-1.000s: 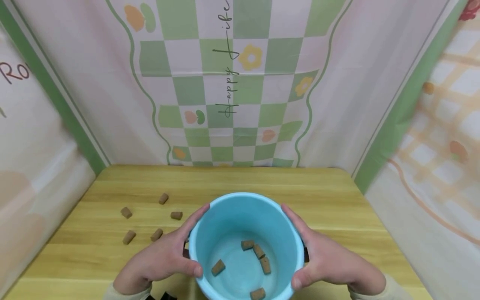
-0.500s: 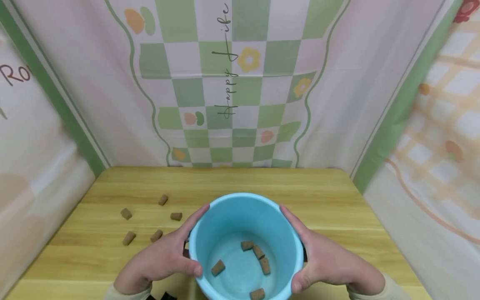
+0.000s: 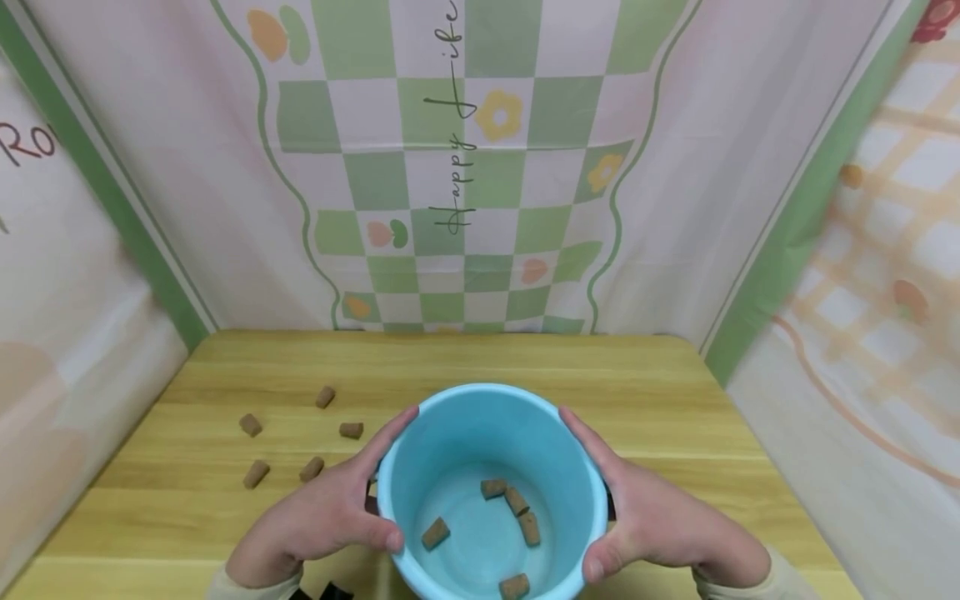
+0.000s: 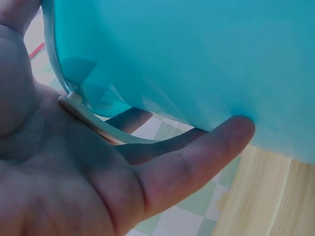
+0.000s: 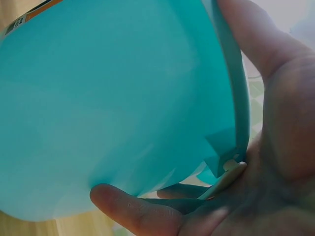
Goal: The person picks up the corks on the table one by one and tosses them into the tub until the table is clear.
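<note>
A light-blue plastic bucket [image 3: 491,400] stands upright at the front middle of the table. My left hand [image 3: 330,508] grips its left side, thumb at the rim and fingers spread along the outer wall. Mirroring it, my right hand [image 3: 648,521] holds the right side the same way. In both wrist views fingertips press the bucket's wall, and a pale handle [image 4: 93,120] lies against the palm. Several brown corks, one of them a cork [image 3: 436,533] to the left, lie on the bucket's floor. More corks, such as a cork [image 3: 351,430], lie loose on the table left of the bucket.
The wooden table [image 3: 637,375] has its far edge against a green-and-white checked curtain [image 3: 435,179]. Patterned cloth hangs on the left and right sides too. A small black object [image 3: 336,592] shows at the bottom edge near my left wrist.
</note>
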{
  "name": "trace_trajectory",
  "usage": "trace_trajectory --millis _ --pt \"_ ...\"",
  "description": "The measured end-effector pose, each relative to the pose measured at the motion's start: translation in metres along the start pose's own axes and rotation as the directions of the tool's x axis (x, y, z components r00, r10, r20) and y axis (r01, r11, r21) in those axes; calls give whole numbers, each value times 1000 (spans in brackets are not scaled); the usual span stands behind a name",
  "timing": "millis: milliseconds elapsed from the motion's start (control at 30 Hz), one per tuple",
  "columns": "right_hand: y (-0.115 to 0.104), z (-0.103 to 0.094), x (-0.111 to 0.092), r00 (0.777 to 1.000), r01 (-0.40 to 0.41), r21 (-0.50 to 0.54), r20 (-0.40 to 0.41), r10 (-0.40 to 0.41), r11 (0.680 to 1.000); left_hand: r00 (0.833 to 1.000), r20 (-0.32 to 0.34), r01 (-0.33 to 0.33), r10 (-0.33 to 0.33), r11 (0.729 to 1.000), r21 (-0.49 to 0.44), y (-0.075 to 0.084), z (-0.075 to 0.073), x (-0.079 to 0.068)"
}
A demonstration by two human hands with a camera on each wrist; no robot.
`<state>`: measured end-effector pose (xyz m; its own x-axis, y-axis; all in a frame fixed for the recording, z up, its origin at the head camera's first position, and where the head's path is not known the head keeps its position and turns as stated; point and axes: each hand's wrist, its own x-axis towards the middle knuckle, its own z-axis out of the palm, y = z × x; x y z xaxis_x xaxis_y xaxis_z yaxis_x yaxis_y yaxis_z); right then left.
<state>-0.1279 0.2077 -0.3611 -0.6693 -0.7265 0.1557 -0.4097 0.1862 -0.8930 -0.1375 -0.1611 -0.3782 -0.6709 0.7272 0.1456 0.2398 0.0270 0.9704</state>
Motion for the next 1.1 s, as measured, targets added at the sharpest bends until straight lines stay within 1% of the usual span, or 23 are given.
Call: trace_trajectory --millis 367,500,567,667,800,867,933,1000,1100 --pt "0 -1 3 1000 10 50 15 -11 999 1000 11 4 -4 1000 -29 0 -2 0" --pt "0 -1 3 1000 4 58 19 -5 998 1000 6 0 0 1000 -23 0 -1 0" --pt "0 -1 3 1000 0 48 16 -1 999 1000 -5 -4 4 1000 -7 1 -1 -1" --pt "-1 -1 3 1000 -8 25 8 8 1000 999 -35 -25 27 999 45 1 0 -3" --pt "-3 0 1 1000 -25 -5 -3 25 1000 995 -82 -42 55 986 159 2 -1 -8" --pt "-3 0 1 999 -32 -10 -3 32 999 992 -112 -32 58 974 226 3 -4 -12" --pt "-4 0 0 999 -39 -10 -3 39 999 986 -156 -15 65 952 305 5 -8 -17" --pt "-4 0 0 999 -42 -1 1 42 999 975 -213 30 56 925 379 6 -12 -22" --pt "-5 0 0 999 -44 2 4 44 999 956 -289 110 43 864 492 4 -18 -31"
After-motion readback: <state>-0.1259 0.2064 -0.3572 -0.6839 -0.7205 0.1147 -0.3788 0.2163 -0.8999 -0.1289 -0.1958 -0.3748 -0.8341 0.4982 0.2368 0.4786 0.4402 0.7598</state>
